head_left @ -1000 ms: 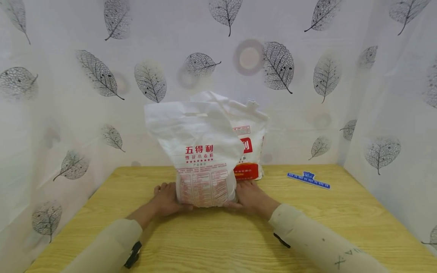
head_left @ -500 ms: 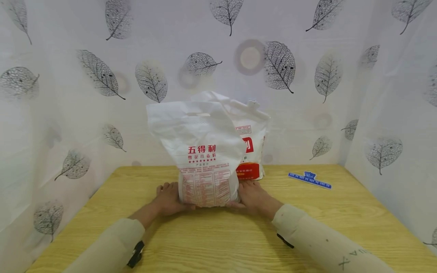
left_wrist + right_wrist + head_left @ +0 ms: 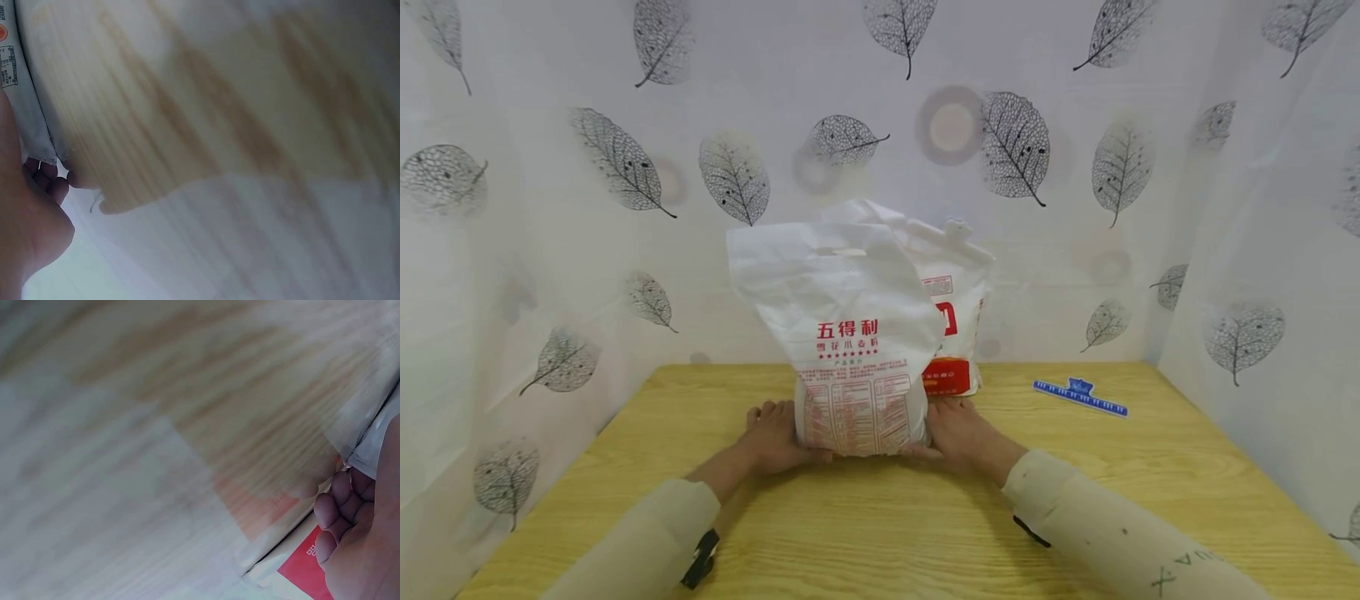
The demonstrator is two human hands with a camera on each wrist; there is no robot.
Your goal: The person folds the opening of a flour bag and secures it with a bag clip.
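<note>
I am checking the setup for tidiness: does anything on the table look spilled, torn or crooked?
Nothing stands out. The white plastic flour bag with red print stands upright between the left hand and the right hand; no spill or tear shows on the wooden table.

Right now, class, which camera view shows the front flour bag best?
The head view: the front flour bag stands whole and upright on the table, between the left hand and right hand, its red print legible. The left wrist view catches only a blurred edge; the right wrist view shows blurred white and red bag corners.
</note>
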